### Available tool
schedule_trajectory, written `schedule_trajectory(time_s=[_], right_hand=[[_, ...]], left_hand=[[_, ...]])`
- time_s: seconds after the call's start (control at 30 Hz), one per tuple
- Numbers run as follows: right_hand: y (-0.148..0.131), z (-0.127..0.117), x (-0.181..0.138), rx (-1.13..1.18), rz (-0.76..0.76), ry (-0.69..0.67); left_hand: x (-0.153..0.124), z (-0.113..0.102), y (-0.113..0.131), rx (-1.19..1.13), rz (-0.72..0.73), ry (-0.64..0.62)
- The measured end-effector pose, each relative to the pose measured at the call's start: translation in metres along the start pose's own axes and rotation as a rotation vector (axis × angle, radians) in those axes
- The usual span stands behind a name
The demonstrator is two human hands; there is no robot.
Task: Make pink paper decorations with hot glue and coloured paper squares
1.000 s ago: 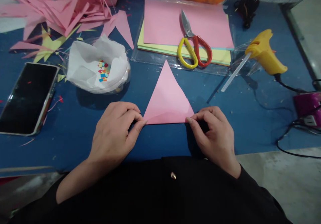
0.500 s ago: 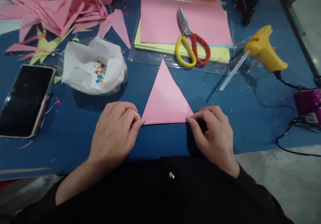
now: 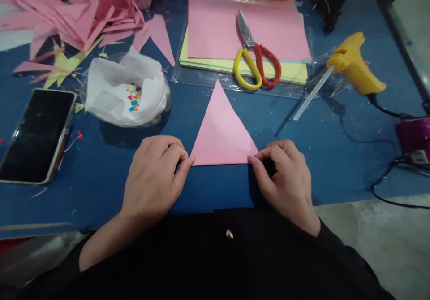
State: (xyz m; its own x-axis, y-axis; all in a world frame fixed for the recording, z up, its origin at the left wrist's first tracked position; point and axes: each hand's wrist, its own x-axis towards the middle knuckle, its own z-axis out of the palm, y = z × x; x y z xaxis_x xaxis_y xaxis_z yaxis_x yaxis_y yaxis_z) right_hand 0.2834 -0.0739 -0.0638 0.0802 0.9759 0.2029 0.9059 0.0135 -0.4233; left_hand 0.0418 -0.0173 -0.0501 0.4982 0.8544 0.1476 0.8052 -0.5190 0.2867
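A pink paper triangle [image 3: 221, 132] lies on the blue table with its point facing away from me and its straight base toward me. My left hand [image 3: 156, 176] pinches the near left corner between thumb and fingers. At the near right corner, my right hand [image 3: 284, 174] holds the paper in the same kind of pinch. Beyond the triangle, scissors [image 3: 248, 69] with one yellow and one red handle rest on a stack of coloured paper [image 3: 218, 31] in a clear sleeve.
Left of the paper stand a white-lined bowl [image 3: 114, 93] with small coloured bits and a phone [image 3: 35, 134]. Cut pink paper pieces [image 3: 90, 17] pile up at the far left. On the right lie a yellow glue gun [image 3: 358, 64] with its cord and a purple power block [image 3: 413, 136].
Both hands keep their pinch on the triangle's corners, and the paper stays in place. Only a slight shift of the camera view shows.
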Motion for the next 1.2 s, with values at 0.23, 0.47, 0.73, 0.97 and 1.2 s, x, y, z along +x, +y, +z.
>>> schedule_trajectory(time_s=[0.23,0.47,0.73,0.97,1.2], right_hand=[[0.000,0.000,0.001,0.010,0.002,0.014],[0.001,0.000,-0.001,0.004,-0.001,0.011],[0.000,0.001,0.001,0.012,-0.016,0.012],[0.002,0.003,0.002,0.040,-0.007,0.016],[0.002,0.001,0.001,0.031,0.058,0.034]], left_hand=[[-0.001,0.001,0.001,0.041,0.025,0.029],[-0.003,0.002,0.002,0.116,0.069,0.080],[-0.001,-0.002,0.011,0.224,0.534,0.033],[0.001,0.001,0.028,0.290,0.562,-0.109],[-0.004,0.004,0.038,0.383,0.522,-0.116]])
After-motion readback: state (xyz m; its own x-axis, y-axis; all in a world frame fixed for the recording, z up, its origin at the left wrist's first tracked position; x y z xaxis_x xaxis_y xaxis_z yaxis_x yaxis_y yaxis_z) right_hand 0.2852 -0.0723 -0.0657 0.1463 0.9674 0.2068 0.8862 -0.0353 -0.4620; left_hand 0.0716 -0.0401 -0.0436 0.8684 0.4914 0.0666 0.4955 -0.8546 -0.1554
